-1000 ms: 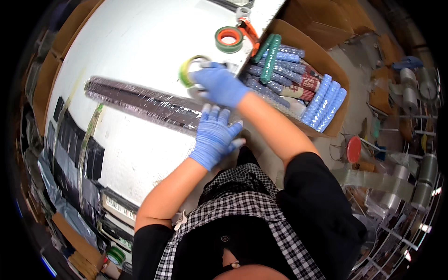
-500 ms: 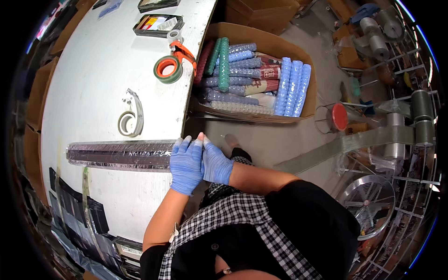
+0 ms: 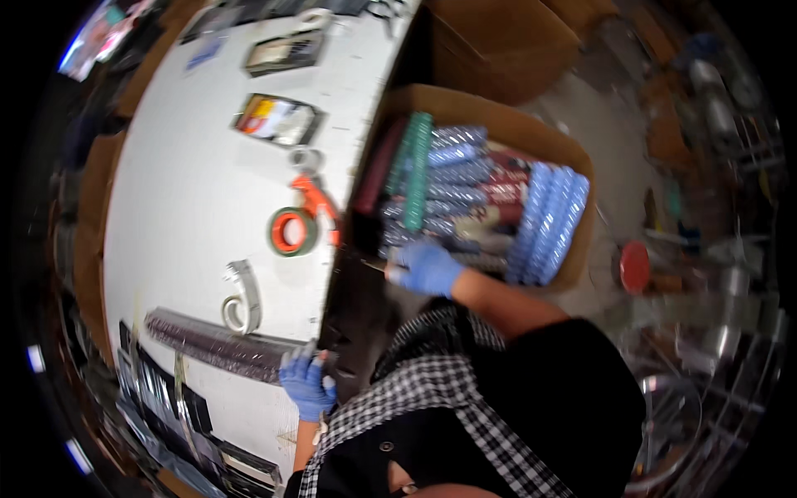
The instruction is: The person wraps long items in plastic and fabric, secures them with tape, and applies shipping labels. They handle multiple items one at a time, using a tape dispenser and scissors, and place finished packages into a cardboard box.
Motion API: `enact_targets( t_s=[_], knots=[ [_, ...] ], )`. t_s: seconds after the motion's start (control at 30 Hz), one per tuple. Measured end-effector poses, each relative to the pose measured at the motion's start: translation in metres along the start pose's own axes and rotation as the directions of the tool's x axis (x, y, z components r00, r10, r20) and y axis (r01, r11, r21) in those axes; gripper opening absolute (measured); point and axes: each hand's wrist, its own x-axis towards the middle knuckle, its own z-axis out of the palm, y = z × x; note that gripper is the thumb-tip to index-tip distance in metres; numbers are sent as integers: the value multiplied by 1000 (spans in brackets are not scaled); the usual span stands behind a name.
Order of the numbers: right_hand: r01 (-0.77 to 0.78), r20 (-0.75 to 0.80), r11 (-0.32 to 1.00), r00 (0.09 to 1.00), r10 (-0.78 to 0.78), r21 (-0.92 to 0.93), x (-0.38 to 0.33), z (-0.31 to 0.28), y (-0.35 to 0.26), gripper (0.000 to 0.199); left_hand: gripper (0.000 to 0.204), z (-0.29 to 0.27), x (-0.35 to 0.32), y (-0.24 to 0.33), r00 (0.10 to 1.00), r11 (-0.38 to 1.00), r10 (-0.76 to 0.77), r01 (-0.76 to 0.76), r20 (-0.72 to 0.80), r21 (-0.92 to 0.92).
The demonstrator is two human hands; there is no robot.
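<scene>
Hands gloved blue: I see left hand [image 3: 306,383] w/ fingers curled on end of long dark wrapped bundle [image 3: 217,344] lying at tabletop [image 3: 183,199] near edge. Right hand [image 3: 427,267] reaches into cardboard box [image 3: 498,124] beside tabletop's right edge, closed on a thin dark stick [image 3: 374,265]; can't tell more.

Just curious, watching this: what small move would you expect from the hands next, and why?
Probably the right hand lifts one wrapped bundle out of the cardboard box, since it already rests among them, while the left hand steadies the long dark wrapped bundle on the white table.
</scene>
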Motion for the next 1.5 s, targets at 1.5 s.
enact_targets(
  t_s=[1.5],
  knots=[
    [-774,138,460,563,815,435,-207,224,211,46,43,14,-16,-9,957,941,197,-246,215,232]
  ],
)
